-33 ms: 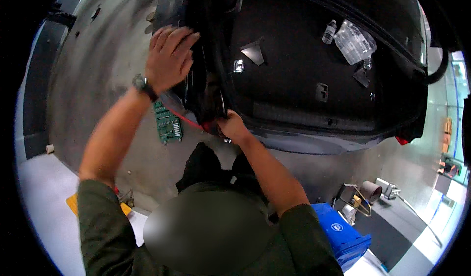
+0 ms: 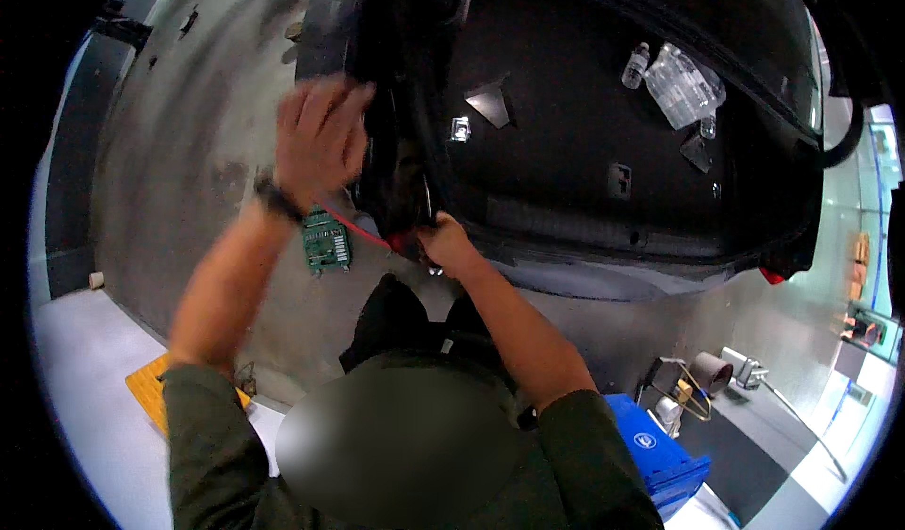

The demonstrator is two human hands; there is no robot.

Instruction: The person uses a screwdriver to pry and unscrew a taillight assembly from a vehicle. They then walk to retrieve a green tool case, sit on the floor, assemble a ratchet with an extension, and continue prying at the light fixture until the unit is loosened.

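My left hand [image 2: 322, 141], with a dark watch on the wrist, hovers at the car's left rear side panel. Motion blurs it, but its fingers look apart and nothing shows in them. At the left rear corner of the open trunk [image 2: 566, 167], my right hand [image 2: 447, 245] is closed next to the red tail light [image 2: 403, 241]. What its fingers grip is hidden; a small shiny bit shows just below them. On the floor beneath my left wrist lies an open green tool case [image 2: 327, 249], partly covered by that hand.
Inside the trunk are a water bottle [image 2: 635, 66], a clear-wrapped bottle pack [image 2: 681, 87] and a grey triangular piece [image 2: 488, 105]. The rear bumper [image 2: 603, 280] runs before me. A blue bin [image 2: 650, 450] stands behind right, a yellow board [image 2: 148, 396] behind left.
My left hand has drawn back toward me from the car's side and its fingers look less stretched. The right hand stays at the trunk corner.
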